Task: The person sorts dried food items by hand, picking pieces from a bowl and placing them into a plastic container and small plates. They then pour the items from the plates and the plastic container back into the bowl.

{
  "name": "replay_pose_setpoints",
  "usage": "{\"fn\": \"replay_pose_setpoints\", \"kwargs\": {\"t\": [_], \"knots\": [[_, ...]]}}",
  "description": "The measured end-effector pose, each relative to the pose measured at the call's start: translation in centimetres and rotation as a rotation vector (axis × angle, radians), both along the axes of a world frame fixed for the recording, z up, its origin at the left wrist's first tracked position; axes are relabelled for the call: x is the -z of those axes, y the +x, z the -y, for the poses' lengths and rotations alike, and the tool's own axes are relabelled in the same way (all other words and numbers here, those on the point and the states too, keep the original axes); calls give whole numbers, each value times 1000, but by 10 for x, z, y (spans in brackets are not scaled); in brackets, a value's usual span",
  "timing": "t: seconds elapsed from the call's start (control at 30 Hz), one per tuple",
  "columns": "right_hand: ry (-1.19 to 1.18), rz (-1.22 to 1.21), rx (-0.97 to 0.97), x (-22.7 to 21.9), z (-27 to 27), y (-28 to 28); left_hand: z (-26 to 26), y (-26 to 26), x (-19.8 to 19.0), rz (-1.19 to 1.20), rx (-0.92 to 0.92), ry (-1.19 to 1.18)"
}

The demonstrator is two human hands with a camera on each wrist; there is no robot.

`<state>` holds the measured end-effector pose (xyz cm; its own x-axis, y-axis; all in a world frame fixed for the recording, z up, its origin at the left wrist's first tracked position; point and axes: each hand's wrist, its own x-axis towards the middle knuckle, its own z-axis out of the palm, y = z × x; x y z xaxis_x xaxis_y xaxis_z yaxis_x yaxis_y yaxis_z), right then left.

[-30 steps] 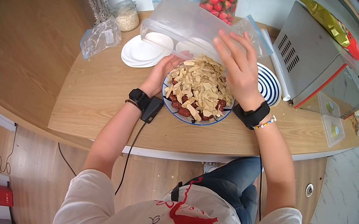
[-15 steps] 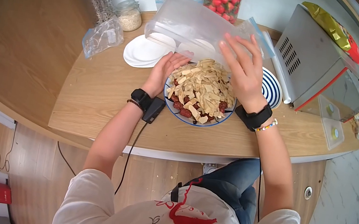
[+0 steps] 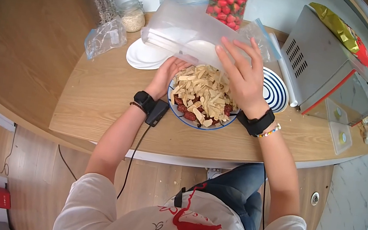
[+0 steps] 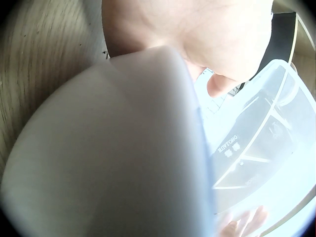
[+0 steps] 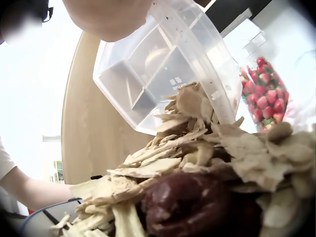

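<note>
A clear plastic container (image 3: 184, 27) is tilted over a heaped bowl (image 3: 177, 114) with a blue rim. In the right wrist view its open mouth faces the pale dried slices (image 5: 163, 148), which lie over dark red dates (image 5: 182, 205); a few crumbs cling inside. My right hand (image 3: 247, 79) lies along the container's right end, fingers extended and spread. At the other end my left hand (image 3: 167, 74) has its straight fingers beneath the container, beside the bowl's left rim. The container hides part of those fingers.
White plates (image 3: 140, 56) are stacked behind the left hand, and a blue-striped plate (image 3: 273, 88) lies to the right. Strawberries (image 3: 227, 3), an oat jar (image 3: 132, 16) and plastic bags (image 3: 106, 38) stand or lie at the back. A grey oven-like appliance (image 3: 298, 41) occupies the right side.
The container and right hand rise slightly, then dip down and leftward, with the container's left end now lower. My left hand stays beside the bowl.
</note>
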<state>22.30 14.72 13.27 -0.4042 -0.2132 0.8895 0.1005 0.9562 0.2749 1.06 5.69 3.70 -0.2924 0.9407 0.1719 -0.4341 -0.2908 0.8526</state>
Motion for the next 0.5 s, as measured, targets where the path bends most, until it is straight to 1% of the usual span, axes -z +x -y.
{"fn": "replay_pose_setpoints", "kwargs": {"t": [0.17,0.27,0.43,0.5], "knots": [[0,-16,25,-1,-3,1,-2,-1,0,13,19,-1],[2,-48,45,-3,-8,2,0,-1,-4,-29,77,-9],[33,-56,44,-6,-8,2,0,-2,-3,-45,85,-15],[6,-65,49,-5,-12,2,1,0,-6,-64,88,-8]]}}
